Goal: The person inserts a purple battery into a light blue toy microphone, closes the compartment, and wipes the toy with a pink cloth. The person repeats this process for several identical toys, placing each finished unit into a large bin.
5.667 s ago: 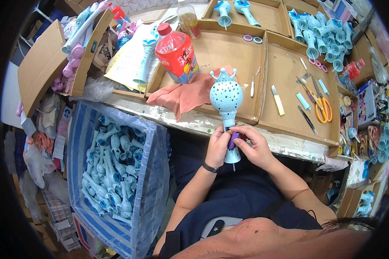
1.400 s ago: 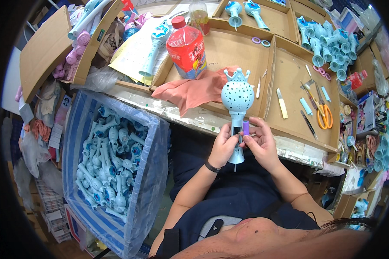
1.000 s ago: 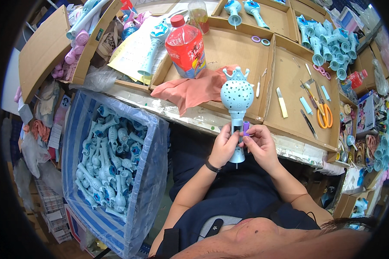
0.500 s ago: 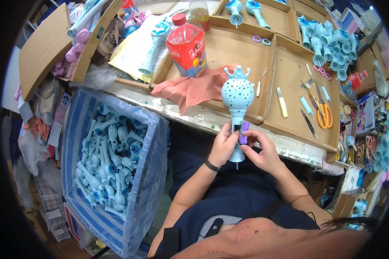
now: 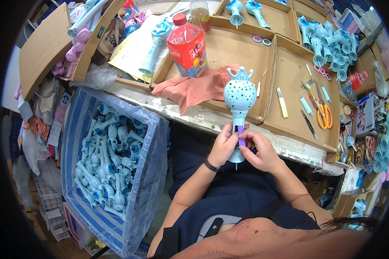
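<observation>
Left hand (image 5: 223,144) grips the open handle (image 5: 236,156) of a pale-blue crowned wand (image 5: 240,96); right hand (image 5: 261,149) pinches a purple cylinder (image 5: 241,135) there. Orange-handled scissors (image 5: 319,118) lie right of the wand.

Navy top (image 5: 242,194) and a slim black wristband (image 5: 211,165), pretty low-key stuff.
We've got the band on the left wrist, while the left hand (image 5: 223,146) and right hand (image 5: 262,152) are both bare, forearms too. At the neckline we can spot a greyish patch (image 5: 203,229) with a black oblong clip (image 5: 214,227) over it, small pale mark on that. We also see a wide black strap (image 5: 170,242) on the left side, plus some dark hair (image 5: 349,223) at lower right.
</observation>
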A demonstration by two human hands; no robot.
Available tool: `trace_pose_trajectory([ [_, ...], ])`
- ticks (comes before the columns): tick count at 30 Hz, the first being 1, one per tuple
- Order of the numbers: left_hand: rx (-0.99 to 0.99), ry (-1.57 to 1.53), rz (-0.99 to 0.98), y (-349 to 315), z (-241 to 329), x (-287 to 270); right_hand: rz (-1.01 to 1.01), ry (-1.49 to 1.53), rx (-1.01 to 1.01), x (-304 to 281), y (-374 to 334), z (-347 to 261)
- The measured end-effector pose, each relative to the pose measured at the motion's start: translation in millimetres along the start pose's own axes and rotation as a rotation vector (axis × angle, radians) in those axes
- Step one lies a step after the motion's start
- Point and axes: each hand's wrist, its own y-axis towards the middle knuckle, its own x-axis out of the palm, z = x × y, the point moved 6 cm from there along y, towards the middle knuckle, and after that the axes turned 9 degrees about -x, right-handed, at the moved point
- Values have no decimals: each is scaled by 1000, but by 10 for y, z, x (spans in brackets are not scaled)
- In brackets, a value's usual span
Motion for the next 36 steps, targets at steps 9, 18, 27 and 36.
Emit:
trace_pose_trajectory([
  [9, -28, -39, -23, -26, 26, 20, -17, 81, 176, 21, -37, 13],
  [18, -62, -33, -75, -26, 8, 19, 23, -100, 44, -4, -12, -138],
  [27, -81, -163, -235, -68, 52, 57, 35, -143, 50, -48, -8, -55],
  [36, -39, -138, -111, -69, -24, 61, 97, -97, 273, -49, -64, 54],
])
